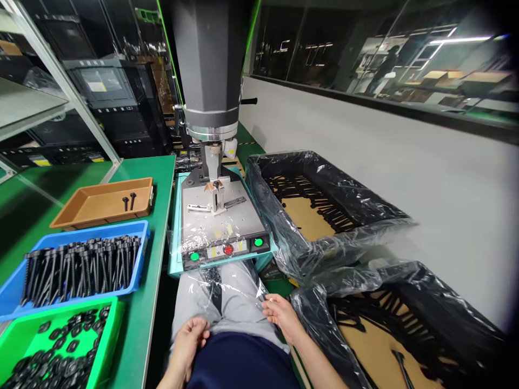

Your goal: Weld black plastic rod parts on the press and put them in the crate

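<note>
A clear plastic sheet [239, 289] hangs from the front of the press machine [219, 221] and drapes over my lap. My right hand [279, 314] is at the sheet's right side, thumb and fingers closed on its edge. My left hand [192, 337] rests over my left thigh with its fingers curled in; what they hold, if anything, is hidden. On the machine's metal plate stands a small fixture [217, 199] directly under the press head [213, 159]. Two green buttons and a red button [228, 250] sit along the front panel.
On the green bench at left are a brown tray [77, 208] with two black parts, a blue tray [145, 237] of black ribbed stems, and a green bin [115, 329] of small black pieces. Two plastic-lined black crates [357, 202] with black parts on cardboard stand at right.
</note>
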A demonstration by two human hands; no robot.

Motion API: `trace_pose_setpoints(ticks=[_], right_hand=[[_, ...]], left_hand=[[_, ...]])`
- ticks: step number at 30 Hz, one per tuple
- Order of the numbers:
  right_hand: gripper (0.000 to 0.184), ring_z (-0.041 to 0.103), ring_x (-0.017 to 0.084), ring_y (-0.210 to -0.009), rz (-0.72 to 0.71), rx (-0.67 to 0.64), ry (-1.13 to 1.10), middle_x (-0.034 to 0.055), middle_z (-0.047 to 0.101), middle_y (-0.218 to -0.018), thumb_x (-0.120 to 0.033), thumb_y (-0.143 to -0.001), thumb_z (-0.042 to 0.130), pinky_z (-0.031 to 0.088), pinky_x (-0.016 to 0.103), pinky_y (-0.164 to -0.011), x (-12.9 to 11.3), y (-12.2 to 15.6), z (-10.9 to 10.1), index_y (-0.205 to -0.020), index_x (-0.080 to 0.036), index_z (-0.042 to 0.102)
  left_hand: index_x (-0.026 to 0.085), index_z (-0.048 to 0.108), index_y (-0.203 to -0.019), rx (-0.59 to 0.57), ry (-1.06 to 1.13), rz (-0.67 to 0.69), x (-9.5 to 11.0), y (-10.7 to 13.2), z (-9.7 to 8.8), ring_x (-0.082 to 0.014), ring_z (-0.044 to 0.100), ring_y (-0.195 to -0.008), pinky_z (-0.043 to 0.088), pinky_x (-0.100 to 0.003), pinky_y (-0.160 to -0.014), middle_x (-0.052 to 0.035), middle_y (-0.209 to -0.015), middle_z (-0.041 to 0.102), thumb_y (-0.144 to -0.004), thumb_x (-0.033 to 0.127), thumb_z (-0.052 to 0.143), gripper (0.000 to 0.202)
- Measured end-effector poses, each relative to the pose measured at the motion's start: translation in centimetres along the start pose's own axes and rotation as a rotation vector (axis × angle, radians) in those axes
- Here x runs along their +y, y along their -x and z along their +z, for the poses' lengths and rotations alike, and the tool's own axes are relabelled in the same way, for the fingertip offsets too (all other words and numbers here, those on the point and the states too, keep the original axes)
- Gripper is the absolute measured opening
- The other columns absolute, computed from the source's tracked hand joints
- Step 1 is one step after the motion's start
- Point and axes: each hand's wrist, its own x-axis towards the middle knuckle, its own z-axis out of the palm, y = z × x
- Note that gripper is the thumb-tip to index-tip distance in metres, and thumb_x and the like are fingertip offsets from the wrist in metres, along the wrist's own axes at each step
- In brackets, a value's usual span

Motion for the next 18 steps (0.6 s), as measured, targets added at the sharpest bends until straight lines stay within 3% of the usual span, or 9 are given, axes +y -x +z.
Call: trace_pose_setpoints(ticks=[8,10,12,15,18], right_hand=[[0.031,0.065,0.015,-0.059,0.072,0.090,0.083,0.0068,0.071,-0.081,-0.039,-0.066,0.074,0.049,0.024,-0.052,1.3,-0.7,-1.9,-0.088,-0.019,0.064],[0.035,0.067,0.018,-0.064,0.007,0.155,0.156,0.0076,0.071,-0.084,-0.042,-0.065,0.073,0.051,0.027,-0.054,0.9,-1.5,-2.5,-0.090,-0.020,0.064],[0.038,0.069,0.022,-0.073,-0.156,0.248,0.282,0.0091,0.071,-0.086,-0.046,-0.064,0.072,0.054,0.032,-0.062,-0.5,-2.7,-2.6,-0.090,-0.020,0.064],[0.042,0.069,0.027,-0.090,-0.456,0.313,0.466,0.0126,0.072,-0.092,-0.052,-0.067,0.067,0.054,0.040,-0.082,-4.8,-4.8,-0.6,-0.093,-0.019,0.065],[0.042,0.067,0.027,-0.095,-0.664,0.178,0.540,0.0139,0.071,-0.100,-0.051,-0.076,0.061,0.051,0.043,-0.090,-11.2,-7.0,4.2,-0.102,-0.017,0.064]], left_hand=[[0.019,0.062,-0.073,0.074,0.097,-0.130,-0.3,0.0,-0.7,-0.0131,0.064,-0.059,0.048,-0.022,-0.052,-0.0032,-0.074,0.070,-0.070,0.033,0.074,0.018],[0.020,0.063,-0.081,0.131,0.092,-0.154,-0.4,0.3,-1.3,-0.0168,0.068,-0.068,0.052,-0.025,-0.058,-0.0052,-0.082,0.071,-0.070,0.033,0.073,0.020],[0.019,0.062,-0.097,0.197,0.029,-0.135,-0.5,0.6,-2.0,-0.0228,0.070,-0.085,0.056,-0.031,-0.069,-0.0103,-0.098,0.071,-0.070,0.035,0.070,0.032],[0.013,0.055,-0.119,0.349,-0.272,0.088,0.1,1.0,-2.9,-0.0318,0.059,-0.116,0.049,-0.044,-0.095,-0.0197,-0.126,0.059,-0.069,0.040,0.067,0.058],[0.011,0.049,-0.130,0.466,-0.602,0.485,2.5,1.0,-2.7,-0.0346,0.040,-0.134,0.032,-0.050,-0.111,-0.0202,-0.140,0.045,-0.072,0.045,0.062,0.067]])
